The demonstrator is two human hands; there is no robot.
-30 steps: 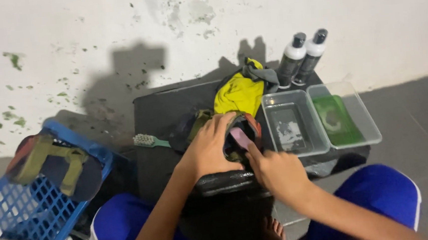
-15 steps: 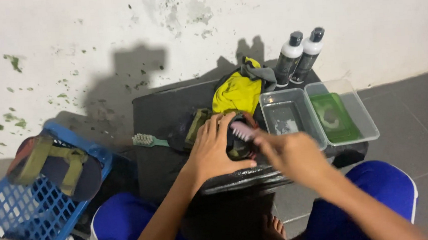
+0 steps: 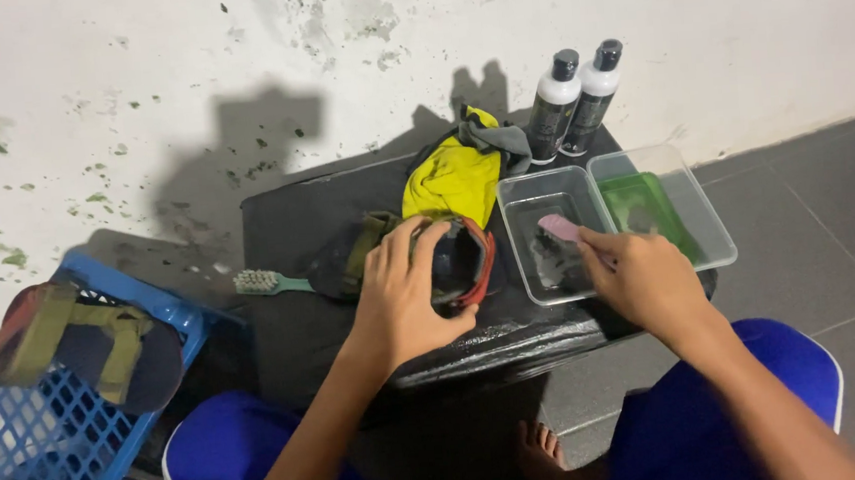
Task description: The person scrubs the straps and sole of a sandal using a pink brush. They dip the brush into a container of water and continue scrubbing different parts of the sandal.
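Our left hand [image 3: 403, 297] clasped the dark sandal with the red-edged sole [image 3: 454, 260] on the black padded stool [image 3: 291, 219], its long axis running leftward. Just right of it, our right hand [image 3: 646, 277] held the small pink brush [image 3: 559, 228] over the clear water tray [image 3: 548, 237]. Half a second earlier, that brush touched the sandal.

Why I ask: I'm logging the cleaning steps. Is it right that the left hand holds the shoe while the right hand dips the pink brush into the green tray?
Not quite. The head view shows the right hand dipping the pink brush into the clear tray, not the green tray beside it. The left hand does hold the shoe.
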